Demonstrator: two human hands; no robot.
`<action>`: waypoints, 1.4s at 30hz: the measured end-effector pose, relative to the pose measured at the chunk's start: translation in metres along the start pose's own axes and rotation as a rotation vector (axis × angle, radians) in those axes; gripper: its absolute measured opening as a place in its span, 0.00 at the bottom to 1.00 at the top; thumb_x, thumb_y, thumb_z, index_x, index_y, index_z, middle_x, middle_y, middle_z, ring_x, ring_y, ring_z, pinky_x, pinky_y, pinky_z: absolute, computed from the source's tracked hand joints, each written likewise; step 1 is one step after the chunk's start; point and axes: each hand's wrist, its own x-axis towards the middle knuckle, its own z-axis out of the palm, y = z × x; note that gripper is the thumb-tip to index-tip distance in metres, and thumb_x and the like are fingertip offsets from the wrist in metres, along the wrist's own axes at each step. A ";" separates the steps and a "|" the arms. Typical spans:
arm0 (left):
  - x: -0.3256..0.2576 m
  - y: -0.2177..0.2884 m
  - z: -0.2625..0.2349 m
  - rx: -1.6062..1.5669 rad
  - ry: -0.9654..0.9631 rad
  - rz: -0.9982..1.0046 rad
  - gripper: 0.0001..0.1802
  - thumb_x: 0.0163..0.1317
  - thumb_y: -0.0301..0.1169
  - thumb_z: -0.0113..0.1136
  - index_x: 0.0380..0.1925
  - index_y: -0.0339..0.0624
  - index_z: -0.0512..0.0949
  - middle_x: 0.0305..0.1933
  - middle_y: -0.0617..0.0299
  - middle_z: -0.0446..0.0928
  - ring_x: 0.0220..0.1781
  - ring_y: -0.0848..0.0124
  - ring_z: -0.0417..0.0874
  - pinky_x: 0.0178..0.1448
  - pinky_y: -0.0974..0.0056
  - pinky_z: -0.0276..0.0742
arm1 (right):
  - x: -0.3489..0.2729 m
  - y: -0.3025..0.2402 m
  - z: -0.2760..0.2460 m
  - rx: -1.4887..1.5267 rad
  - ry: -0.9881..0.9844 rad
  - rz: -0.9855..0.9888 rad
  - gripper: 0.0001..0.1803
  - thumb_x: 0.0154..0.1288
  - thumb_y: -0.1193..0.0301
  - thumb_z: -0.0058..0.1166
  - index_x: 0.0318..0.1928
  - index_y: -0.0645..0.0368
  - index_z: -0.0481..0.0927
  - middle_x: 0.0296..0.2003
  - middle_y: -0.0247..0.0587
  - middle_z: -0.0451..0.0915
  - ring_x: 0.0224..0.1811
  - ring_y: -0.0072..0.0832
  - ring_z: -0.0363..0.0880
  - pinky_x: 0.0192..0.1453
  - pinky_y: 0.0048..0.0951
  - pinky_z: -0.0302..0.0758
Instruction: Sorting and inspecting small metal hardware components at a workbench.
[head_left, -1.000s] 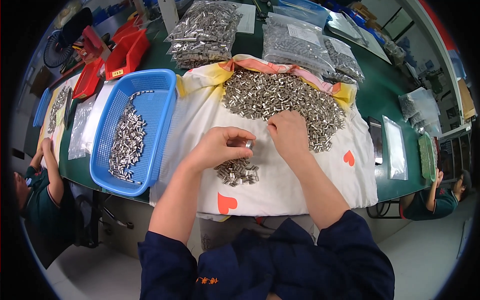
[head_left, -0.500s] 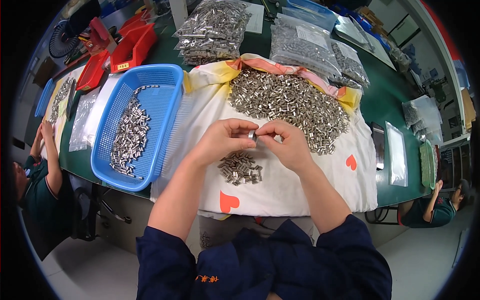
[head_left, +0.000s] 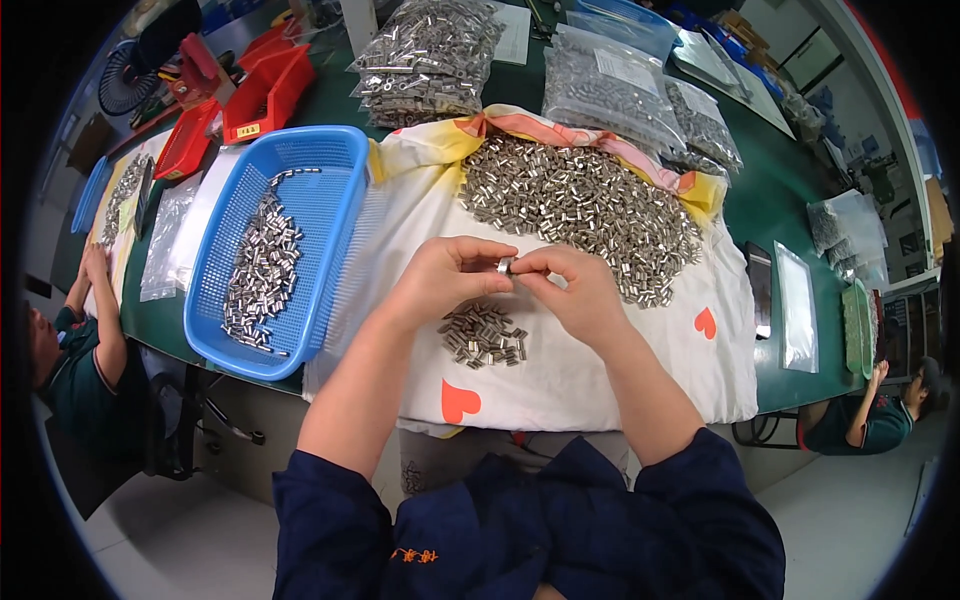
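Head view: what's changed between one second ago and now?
The right hand moved left from the edge of the large pile of metal parts to meet the left hand at the shiny metal piece. Whether it brought a part is hidden. Unchanged: left hand's hold on that piece, small pile, blue basket.

Left forearm (head_left: 362,395) points to one o'clock, right forearm (head_left: 648,390) to eleven; left hand (head_left: 445,283) and right hand (head_left: 578,292) pinch close together.

Cloth (head_left: 570,385) right of the small pile (head_left: 483,337) leaves passage; a blue basket (head_left: 325,215) blocks left.
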 end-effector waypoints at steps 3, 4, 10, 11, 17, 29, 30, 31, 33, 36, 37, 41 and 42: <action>0.001 -0.001 0.000 0.007 -0.063 -0.023 0.19 0.48 0.23 0.65 0.42 0.33 0.76 0.32 0.65 0.77 0.33 0.82 0.75 0.38 0.76 0.73 | 0.001 0.002 -0.006 0.131 -0.112 0.148 0.07 0.48 0.76 0.59 0.30 0.61 0.78 0.27 0.35 0.77 0.29 0.22 0.75 0.35 0.22 0.71; -0.001 -0.002 -0.002 0.008 -0.066 -0.010 0.18 0.47 0.23 0.64 0.42 0.33 0.76 0.32 0.66 0.77 0.33 0.82 0.75 0.38 0.76 0.73 | 0.001 -0.001 -0.005 0.081 -0.110 0.145 0.08 0.48 0.76 0.59 0.32 0.61 0.78 0.27 0.34 0.77 0.29 0.21 0.74 0.35 0.22 0.71; -0.007 0.005 -0.001 0.160 -0.176 -0.077 0.18 0.47 0.19 0.64 0.41 0.35 0.77 0.35 0.65 0.78 0.35 0.81 0.76 0.40 0.75 0.73 | 0.013 0.021 -0.024 0.009 0.073 0.246 0.08 0.48 0.73 0.57 0.32 0.60 0.78 0.26 0.38 0.77 0.29 0.30 0.75 0.35 0.28 0.72; -0.006 0.006 0.000 0.206 -0.206 -0.085 0.17 0.47 0.19 0.64 0.40 0.35 0.77 0.35 0.65 0.78 0.35 0.81 0.76 0.41 0.75 0.73 | 0.012 0.030 -0.023 -0.185 0.086 0.172 0.07 0.48 0.72 0.57 0.31 0.59 0.78 0.26 0.39 0.77 0.30 0.32 0.75 0.37 0.31 0.71; -0.006 0.006 0.002 0.184 -0.214 -0.047 0.17 0.46 0.24 0.66 0.40 0.37 0.78 0.28 0.68 0.77 0.31 0.83 0.75 0.38 0.75 0.72 | 0.010 0.033 -0.012 -0.679 -0.001 0.021 0.05 0.49 0.70 0.56 0.28 0.55 0.79 0.27 0.38 0.75 0.36 0.35 0.72 0.43 0.35 0.67; 0.000 0.000 -0.001 -0.093 -0.064 -0.003 0.18 0.49 0.22 0.62 0.43 0.33 0.74 0.32 0.67 0.76 0.32 0.82 0.75 0.37 0.76 0.72 | 0.002 -0.002 -0.006 0.205 -0.048 0.190 0.03 0.53 0.78 0.53 0.31 0.61 0.78 0.30 0.33 0.76 0.32 0.21 0.73 0.36 0.19 0.68; 0.000 0.000 -0.001 -0.092 -0.065 -0.004 0.18 0.49 0.22 0.62 0.43 0.33 0.74 0.32 0.67 0.76 0.32 0.82 0.75 0.37 0.76 0.72 | 0.001 -0.004 -0.005 0.228 -0.058 0.214 0.04 0.53 0.78 0.54 0.31 0.61 0.78 0.29 0.32 0.77 0.32 0.19 0.72 0.37 0.18 0.68; 0.000 0.001 -0.001 -0.083 -0.047 0.008 0.19 0.49 0.22 0.62 0.43 0.33 0.74 0.33 0.66 0.76 0.32 0.82 0.75 0.38 0.76 0.72 | 0.001 -0.005 -0.004 0.251 -0.069 0.237 0.04 0.52 0.77 0.55 0.31 0.62 0.78 0.29 0.31 0.77 0.32 0.17 0.72 0.37 0.18 0.68; 0.001 0.001 -0.001 -0.075 -0.029 0.018 0.19 0.49 0.22 0.62 0.44 0.33 0.74 0.33 0.65 0.76 0.33 0.82 0.75 0.38 0.76 0.73 | 0.001 -0.005 -0.003 0.237 -0.068 0.237 0.04 0.51 0.77 0.56 0.30 0.62 0.78 0.27 0.31 0.77 0.31 0.18 0.72 0.36 0.19 0.68; 0.000 -0.001 -0.001 -0.086 -0.036 0.000 0.19 0.49 0.22 0.62 0.44 0.33 0.74 0.34 0.64 0.77 0.34 0.81 0.76 0.39 0.76 0.73 | -0.001 -0.006 0.001 0.125 -0.034 0.163 0.05 0.49 0.77 0.57 0.29 0.62 0.77 0.26 0.32 0.77 0.30 0.20 0.74 0.35 0.20 0.69; 0.000 -0.002 -0.001 -0.076 -0.034 -0.002 0.19 0.49 0.22 0.62 0.44 0.33 0.74 0.35 0.64 0.77 0.35 0.81 0.76 0.40 0.76 0.73 | -0.002 -0.007 0.002 0.026 0.003 0.084 0.04 0.49 0.77 0.57 0.29 0.61 0.78 0.25 0.33 0.77 0.29 0.21 0.74 0.34 0.21 0.69; 0.000 -0.001 0.001 -0.037 -0.006 0.008 0.18 0.50 0.22 0.62 0.44 0.32 0.75 0.35 0.63 0.78 0.36 0.81 0.77 0.40 0.75 0.74 | -0.002 -0.002 0.008 -0.205 0.089 -0.167 0.04 0.48 0.77 0.57 0.28 0.61 0.77 0.26 0.35 0.77 0.28 0.23 0.75 0.34 0.23 0.70; 0.000 -0.001 0.001 -0.037 -0.006 0.007 0.18 0.50 0.22 0.62 0.44 0.32 0.75 0.35 0.63 0.78 0.36 0.81 0.77 0.40 0.75 0.74 | -0.001 -0.002 0.007 -0.147 0.072 -0.143 0.04 0.48 0.76 0.57 0.27 0.61 0.77 0.25 0.36 0.77 0.29 0.26 0.75 0.33 0.25 0.70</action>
